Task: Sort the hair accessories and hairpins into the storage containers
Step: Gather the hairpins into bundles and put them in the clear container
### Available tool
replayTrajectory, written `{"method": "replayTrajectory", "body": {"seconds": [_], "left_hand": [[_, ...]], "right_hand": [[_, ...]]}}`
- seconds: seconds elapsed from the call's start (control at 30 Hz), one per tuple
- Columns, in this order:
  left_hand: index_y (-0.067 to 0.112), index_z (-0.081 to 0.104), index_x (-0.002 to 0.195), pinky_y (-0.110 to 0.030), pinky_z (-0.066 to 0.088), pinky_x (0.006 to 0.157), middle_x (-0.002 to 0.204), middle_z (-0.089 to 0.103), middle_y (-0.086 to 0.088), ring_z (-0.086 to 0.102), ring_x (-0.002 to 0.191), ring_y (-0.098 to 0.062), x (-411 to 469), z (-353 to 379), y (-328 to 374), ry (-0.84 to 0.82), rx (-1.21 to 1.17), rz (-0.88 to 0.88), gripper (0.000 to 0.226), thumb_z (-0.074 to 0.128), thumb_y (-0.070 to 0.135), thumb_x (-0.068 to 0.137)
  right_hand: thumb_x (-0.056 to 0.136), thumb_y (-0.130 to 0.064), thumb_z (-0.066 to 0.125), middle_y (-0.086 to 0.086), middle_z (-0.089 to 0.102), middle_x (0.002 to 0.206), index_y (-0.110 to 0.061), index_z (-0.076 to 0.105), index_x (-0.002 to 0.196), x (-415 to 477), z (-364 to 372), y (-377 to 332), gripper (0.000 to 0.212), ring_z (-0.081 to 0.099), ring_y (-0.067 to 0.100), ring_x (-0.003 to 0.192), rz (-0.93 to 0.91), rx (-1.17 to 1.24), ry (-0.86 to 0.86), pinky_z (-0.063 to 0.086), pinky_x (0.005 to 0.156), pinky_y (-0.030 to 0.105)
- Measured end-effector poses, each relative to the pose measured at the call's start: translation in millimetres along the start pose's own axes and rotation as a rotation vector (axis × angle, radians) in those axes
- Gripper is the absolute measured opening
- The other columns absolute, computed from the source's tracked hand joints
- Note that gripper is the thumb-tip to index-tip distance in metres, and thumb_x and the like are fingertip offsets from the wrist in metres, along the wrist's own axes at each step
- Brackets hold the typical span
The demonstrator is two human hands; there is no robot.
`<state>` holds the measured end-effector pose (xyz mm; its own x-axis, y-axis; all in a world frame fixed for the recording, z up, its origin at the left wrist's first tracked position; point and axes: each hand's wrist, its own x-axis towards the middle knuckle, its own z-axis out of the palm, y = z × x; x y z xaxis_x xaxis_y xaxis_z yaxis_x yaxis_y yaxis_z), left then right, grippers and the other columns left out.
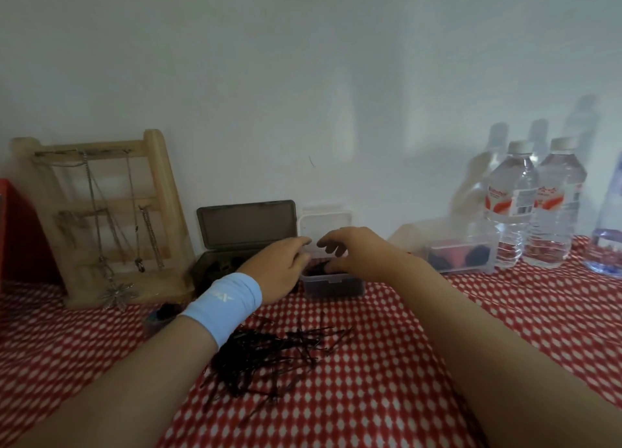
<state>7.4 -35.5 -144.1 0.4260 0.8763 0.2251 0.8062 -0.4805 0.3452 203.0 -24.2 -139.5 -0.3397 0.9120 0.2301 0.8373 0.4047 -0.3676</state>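
Note:
A small clear container (pixel 333 285) stands open at the middle back, its lid (pixel 324 220) leaning toward the wall and dark hair pieces inside. My left hand (pixel 277 267), with a blue wristband, reaches to the container's left rim; its fingertips are blurred and partly hidden. My right hand (pixel 358 249) hovers over the container with fingers spread and loosely bent, thumb low by the dark contents. A loose pile of black hairpins (pixel 272 353) lies on the cloth in front, between my forearms. A dark grey box (pixel 212 267) stands open to the left.
A wooden stand (pixel 111 218) hung with necklaces leans at the back left, beside a red box (pixel 20 232). Another clear container (pixel 459 257) with red and dark accessories sits right, next to water bottles (pixel 535 205). A small dark item (pixel 158 316) lies by my left arm.

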Motion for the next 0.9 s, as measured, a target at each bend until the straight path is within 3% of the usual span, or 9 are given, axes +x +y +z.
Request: {"method": "replayTrajectory", "body": {"seconds": [0.17,0.3,0.4,0.47,0.57,0.67,0.73,0.83,0.9], "left_hand": [[0.025,0.032,0.15,-0.03,0.027,0.116,0.154,0.037,0.003,0.035,0.139,-0.012,1,8,3,0.019,0.047,0.091,0.05,0.036,0.041,0.103],[0.035,0.034,0.147,-0.036,0.037,0.11,0.146,0.047,0.008,0.045,0.131,-0.015,5,16,10,-0.101,0.188,0.215,0.049,0.036,0.046,0.1],[0.036,0.033,0.149,-0.035,0.035,0.112,0.148,0.046,0.009,0.043,0.134,-0.016,7,21,4,-0.081,0.235,0.246,0.05,0.038,0.042,0.099],[0.038,0.025,0.151,-0.03,0.031,0.114,0.153,0.039,0.005,0.038,0.138,-0.017,6,21,3,-0.079,0.183,0.197,0.052,0.038,0.039,0.101],[0.039,0.008,0.154,-0.031,0.03,0.115,0.157,0.031,0.001,0.035,0.141,-0.017,0,18,4,-0.072,0.071,0.133,0.06,0.038,0.039,0.102],[0.034,0.03,0.149,-0.03,0.036,0.111,0.148,0.043,0.006,0.042,0.132,-0.009,-17,6,1,0.102,-0.028,0.16,0.049,0.042,0.032,0.101],[0.03,0.051,0.133,-0.026,0.043,0.102,0.13,0.058,0.01,0.052,0.117,-0.003,-36,-3,-4,0.189,-0.052,0.191,0.034,0.046,0.026,0.1],[0.031,0.06,0.116,-0.026,0.05,0.09,0.11,0.063,0.015,0.058,0.1,0.0,-66,-8,-16,0.148,0.007,0.162,0.022,0.049,0.031,0.097],[0.034,0.057,0.12,-0.025,0.047,0.092,0.114,0.057,0.017,0.055,0.106,-0.003,-81,-3,-27,0.072,0.104,0.092,0.029,0.047,0.045,0.096]], "right_hand": [[0.092,-0.023,0.07,-0.008,0.072,0.112,-0.024,0.073,0.117,-2,-26,14,0.025,0.063,0.005,0.097,0.002,0.061,0.116,0.05,0.094,0.025],[0.089,-0.017,0.069,-0.014,0.072,0.099,-0.028,0.078,0.103,-4,-24,19,0.02,0.057,-0.007,0.079,0.035,-0.008,-0.015,0.042,0.072,0.012],[0.088,-0.017,0.068,-0.012,0.074,0.1,-0.028,0.08,0.102,-3,-19,16,0.021,0.06,0.0,0.082,0.028,-0.058,-0.069,0.042,0.074,0.015],[0.088,-0.018,0.068,-0.012,0.075,0.102,-0.029,0.079,0.102,-2,-20,16,0.021,0.062,0.005,0.089,0.035,-0.05,-0.057,0.042,0.079,0.018],[0.091,-0.019,0.064,-0.013,0.073,0.103,-0.028,0.078,0.103,-3,-21,13,0.021,0.06,0.001,0.087,0.012,-0.038,-0.001,0.04,0.073,0.013],[0.091,-0.017,0.062,-0.014,0.071,0.094,-0.027,0.078,0.099,-5,-24,-4,0.02,0.059,-0.001,0.084,-0.054,-0.022,0.085,0.04,0.073,0.012],[0.09,-0.018,0.063,-0.017,0.066,0.086,-0.026,0.078,0.096,-9,-24,-26,0.017,0.059,-0.003,0.08,-0.114,-0.009,0.062,0.041,0.073,0.012],[0.089,-0.025,0.067,-0.025,0.064,0.078,-0.031,0.076,0.09,-22,-20,-55,0.011,0.06,-0.008,0.076,-0.152,-0.003,-0.17,0.041,0.069,0.009],[0.087,-0.025,0.068,-0.027,0.064,0.083,-0.033,0.076,0.097,-31,-16,-70,0.015,0.06,-0.008,0.08,-0.131,-0.059,-0.359,0.041,0.07,0.009]]}}
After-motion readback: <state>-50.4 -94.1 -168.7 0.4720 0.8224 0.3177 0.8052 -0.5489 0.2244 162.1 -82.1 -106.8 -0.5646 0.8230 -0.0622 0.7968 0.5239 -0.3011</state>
